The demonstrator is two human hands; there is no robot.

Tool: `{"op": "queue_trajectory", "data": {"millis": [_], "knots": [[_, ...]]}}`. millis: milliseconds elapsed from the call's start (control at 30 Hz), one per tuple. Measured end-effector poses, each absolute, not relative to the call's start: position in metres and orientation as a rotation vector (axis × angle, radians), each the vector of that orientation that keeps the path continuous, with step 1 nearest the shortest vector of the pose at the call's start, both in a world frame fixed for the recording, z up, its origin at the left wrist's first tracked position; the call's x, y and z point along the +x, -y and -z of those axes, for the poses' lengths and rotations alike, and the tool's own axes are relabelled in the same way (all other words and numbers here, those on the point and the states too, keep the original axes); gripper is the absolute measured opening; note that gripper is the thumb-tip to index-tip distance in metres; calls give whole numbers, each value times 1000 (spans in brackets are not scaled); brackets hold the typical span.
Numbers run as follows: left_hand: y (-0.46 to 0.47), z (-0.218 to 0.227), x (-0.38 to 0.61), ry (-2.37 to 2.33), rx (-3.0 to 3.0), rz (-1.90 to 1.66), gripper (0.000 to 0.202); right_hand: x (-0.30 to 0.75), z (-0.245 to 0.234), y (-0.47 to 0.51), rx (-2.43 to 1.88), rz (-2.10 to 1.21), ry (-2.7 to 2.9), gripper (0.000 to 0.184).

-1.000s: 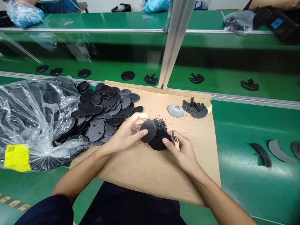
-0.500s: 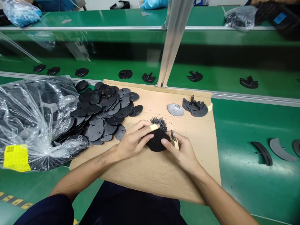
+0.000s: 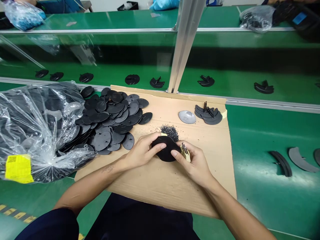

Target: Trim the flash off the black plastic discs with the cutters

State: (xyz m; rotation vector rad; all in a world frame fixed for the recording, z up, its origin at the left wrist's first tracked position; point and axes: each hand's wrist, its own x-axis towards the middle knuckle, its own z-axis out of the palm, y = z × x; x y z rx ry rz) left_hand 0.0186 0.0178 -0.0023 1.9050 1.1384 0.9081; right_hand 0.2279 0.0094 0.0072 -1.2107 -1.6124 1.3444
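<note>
A black oval plastic disc (image 3: 163,151) is held between my two hands above the cardboard. My left hand (image 3: 142,151) is closed on its left side, thumb on the near face and a yellow-wrapped finger behind. My right hand (image 3: 195,161) is closed too, its thumb pressed on the disc's right edge. Also in the right hand is a pair of small nippers (image 3: 185,151), metal jaws pointing up and pale yellow handles mostly hidden by the palm. Just beyond the disc lies a heap of small black plastic bits (image 3: 170,131).
Many black discs (image 3: 117,116) are piled at left, beside a clear plastic bag (image 3: 42,133). A grey disc (image 3: 187,117) and stacked curved black parts (image 3: 210,115) lie on the cardboard sheet (image 3: 150,186). A metal post (image 3: 183,46) rises behind. Curved parts (image 3: 281,163) rest at right.
The disc has turned in my hands, so the face with raised marks no longer shows. My left fingers have shifted farther behind it; only a bit of the yellow wrap shows.
</note>
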Motion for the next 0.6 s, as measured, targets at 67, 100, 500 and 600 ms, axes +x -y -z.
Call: {"op": "queue_trajectory", "data": {"millis": [67,100,500,600], "knots": [[-19,1,17,-1100,1922,-904,20,228,-7,-10,-1190,-1291,1667,29],[-20,0,16,-1088,1964,-909,20,228,-7,-10,-1180,-1236,1696,26],[-17,-3,18,-914,2126,-1224,25,236,6,-7,-795,-690,1909,26],[-16,-6,19,-850,2169,-1235,19,236,8,-6,-759,-672,1909,31]]}}
